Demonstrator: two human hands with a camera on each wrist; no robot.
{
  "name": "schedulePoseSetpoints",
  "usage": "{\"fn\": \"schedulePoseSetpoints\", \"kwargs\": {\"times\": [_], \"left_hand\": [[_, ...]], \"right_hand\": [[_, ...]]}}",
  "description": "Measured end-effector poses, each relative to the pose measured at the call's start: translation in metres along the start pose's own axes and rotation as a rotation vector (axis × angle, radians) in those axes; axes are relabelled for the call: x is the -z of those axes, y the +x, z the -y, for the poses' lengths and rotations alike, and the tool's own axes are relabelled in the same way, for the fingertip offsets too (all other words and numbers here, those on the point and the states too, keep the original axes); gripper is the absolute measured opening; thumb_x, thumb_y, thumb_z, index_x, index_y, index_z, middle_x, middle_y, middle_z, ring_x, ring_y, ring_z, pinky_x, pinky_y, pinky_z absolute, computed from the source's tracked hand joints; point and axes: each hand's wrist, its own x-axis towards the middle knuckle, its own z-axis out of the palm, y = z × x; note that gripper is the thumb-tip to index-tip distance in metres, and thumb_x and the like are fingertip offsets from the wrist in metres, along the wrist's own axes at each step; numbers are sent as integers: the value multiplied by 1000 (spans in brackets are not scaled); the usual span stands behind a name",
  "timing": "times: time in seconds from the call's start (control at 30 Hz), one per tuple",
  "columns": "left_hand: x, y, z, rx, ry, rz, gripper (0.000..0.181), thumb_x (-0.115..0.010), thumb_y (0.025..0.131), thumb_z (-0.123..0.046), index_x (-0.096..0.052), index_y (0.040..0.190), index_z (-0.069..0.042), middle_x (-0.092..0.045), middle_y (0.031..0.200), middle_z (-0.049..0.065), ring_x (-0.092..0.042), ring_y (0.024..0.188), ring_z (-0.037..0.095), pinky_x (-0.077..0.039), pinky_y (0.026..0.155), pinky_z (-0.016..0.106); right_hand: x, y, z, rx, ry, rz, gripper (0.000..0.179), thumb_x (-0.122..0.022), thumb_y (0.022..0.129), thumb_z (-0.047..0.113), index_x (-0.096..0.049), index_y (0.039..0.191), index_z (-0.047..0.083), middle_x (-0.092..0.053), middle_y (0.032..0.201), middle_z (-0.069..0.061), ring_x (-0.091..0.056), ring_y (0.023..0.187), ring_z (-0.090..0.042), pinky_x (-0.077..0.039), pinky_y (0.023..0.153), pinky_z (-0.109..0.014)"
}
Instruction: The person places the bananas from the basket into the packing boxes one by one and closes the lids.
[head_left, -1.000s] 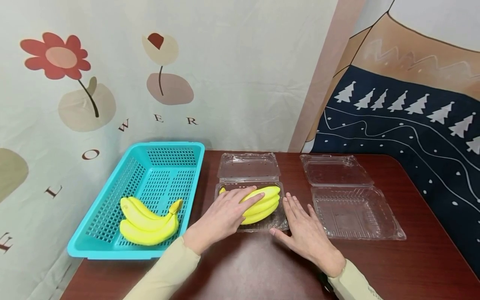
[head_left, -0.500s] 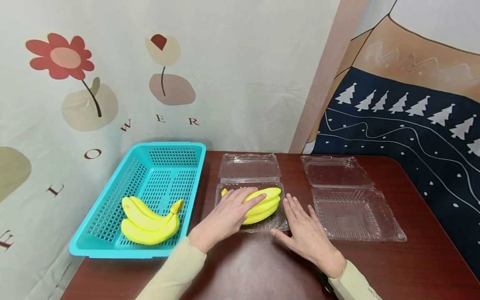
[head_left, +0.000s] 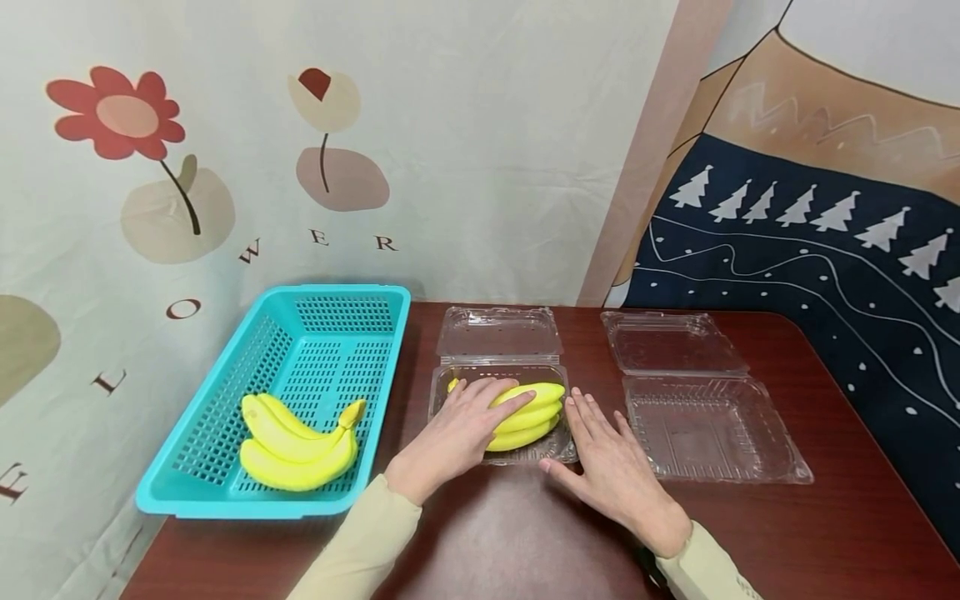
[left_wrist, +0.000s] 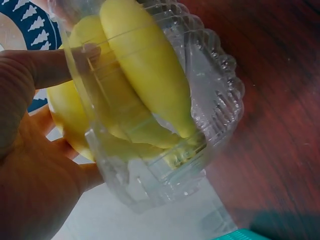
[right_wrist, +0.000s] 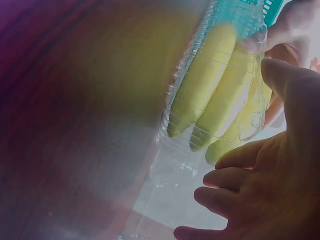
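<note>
A bunch of yellow bananas [head_left: 528,418] lies in the base of a clear plastic clamshell box [head_left: 498,335], whose lid is folded back flat behind it. My left hand [head_left: 456,429] grips the bunch from above, thumb on the near side; the left wrist view shows the bananas [left_wrist: 147,65] through the box wall. The stem end pokes out past my left knuckles. Straight-fingered, my right hand [head_left: 613,467] rests along the box's right side, with its thumb at the near right corner. In the right wrist view, the banana tips [right_wrist: 200,135] point towards that hand.
Left of the box stands a turquoise basket [head_left: 337,367] with another banana bunch [head_left: 300,450] inside. A second clear clamshell box [head_left: 708,429] lies unfolded to the right on the dark red table [head_left: 510,542]. A printed curtain [head_left: 487,167] hangs behind.
My left hand has shifted slightly right and nearer, carrying the banana bunch with it inside the box. The right hand has stayed at the box's side.
</note>
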Motion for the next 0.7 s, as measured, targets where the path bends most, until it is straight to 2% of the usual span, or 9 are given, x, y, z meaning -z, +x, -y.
{"fn": "schedulePoseSetpoints", "kwargs": {"times": [0.2, 0.4, 0.57, 0.7], "left_hand": [[-3, 0, 2, 38, -11, 25, 79, -71, 91, 8, -46, 157, -27, -43, 160, 5, -37, 149, 38, -38, 109, 70], [-8, 0, 5, 54, -20, 33, 75, -67, 93, 4, -45, 158, -28, -41, 162, 3, -32, 152, 37, -37, 109, 70], [-10, -1, 7, 63, -51, 49, 68, -70, 98, -19, -42, 160, -29, -38, 164, 2, -28, 154, 35, -33, 113, 70], [-12, 0, 7, 86, -102, 43, 61, -59, 103, -47, -43, 160, -29, -37, 165, 1, -27, 154, 34, -27, 115, 71]], "right_hand": [[1, 1, 0, -11, 1, 11, 95, -56, 96, 69, -39, 156, -4, -34, 165, -18, -34, 152, -33, -30, 117, -64], [1, 1, 0, -10, -3, 7, 94, -56, 97, 68, -40, 156, -3, -34, 164, -17, -34, 151, -33, -31, 116, -64], [1, 1, 0, -11, -1, 8, 94, -55, 97, 68, -40, 157, -2, -34, 165, -17, -34, 151, -32, -32, 116, -64], [2, 1, 0, -15, -1, 19, 93, -54, 98, 68, -39, 157, -2, -33, 165, -17, -34, 152, -33, -32, 116, -65]]}}
